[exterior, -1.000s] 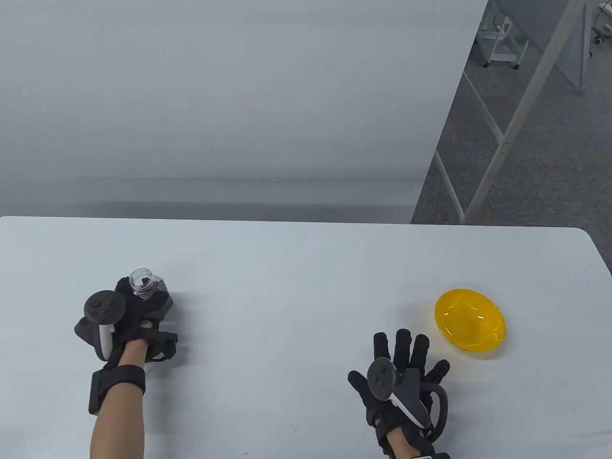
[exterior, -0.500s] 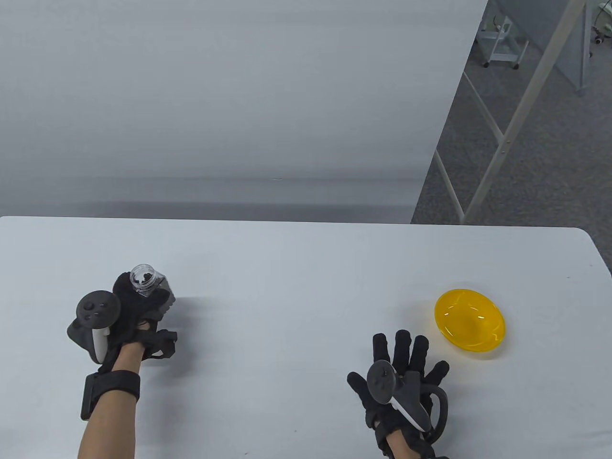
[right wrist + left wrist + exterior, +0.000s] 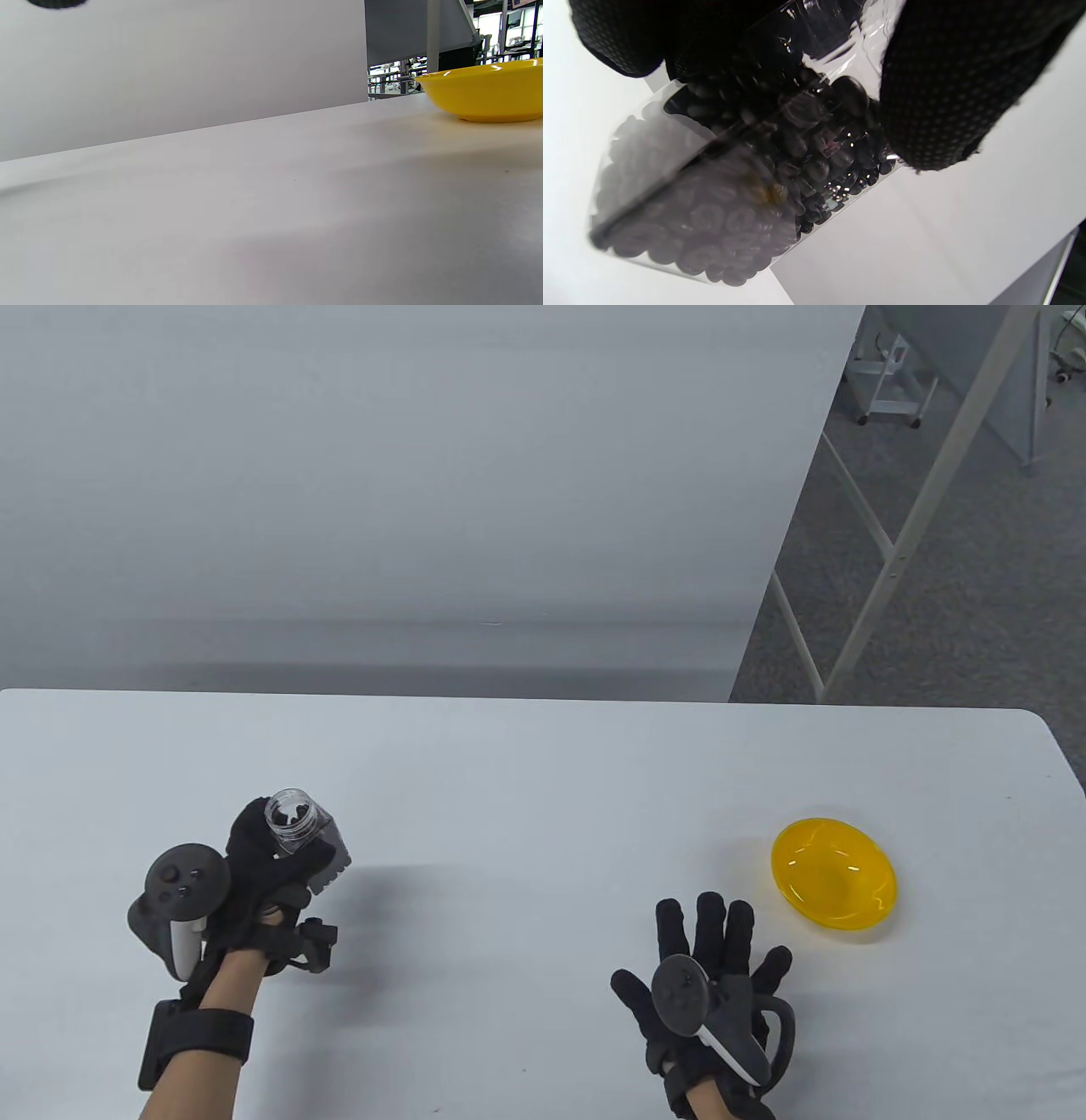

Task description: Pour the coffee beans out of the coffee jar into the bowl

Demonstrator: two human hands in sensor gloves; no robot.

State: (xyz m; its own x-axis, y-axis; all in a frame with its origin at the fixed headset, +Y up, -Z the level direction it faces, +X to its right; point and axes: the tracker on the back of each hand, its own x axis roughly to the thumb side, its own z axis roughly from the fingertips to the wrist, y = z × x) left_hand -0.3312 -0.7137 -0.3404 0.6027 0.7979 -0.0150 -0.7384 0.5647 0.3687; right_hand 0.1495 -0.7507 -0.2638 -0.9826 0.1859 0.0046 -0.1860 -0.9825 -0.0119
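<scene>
Bench (image 3: 543, 780) white. Right hand (image 3: 708, 984) flat on bench, fingers spread, grasping nothing, near bowl. Left hand (image 3: 254, 882) wrapped around jar (image 3: 304, 836), lifted above bench at left, mouth up, no lid. Bowl (image 3: 833, 874) yellow, on bench at right, nothing visible inside. Jar holds dark beans (image 3: 806, 161).

Jar (image 3: 299, 836) at table (image 3: 526, 780) left, in the left hand (image 3: 259, 882) — beans (image 3: 814, 161) inside. Bowl (image 3: 833, 874) at right, on the table; right hand (image 3: 704, 976) just before it, palm down.
</scene>
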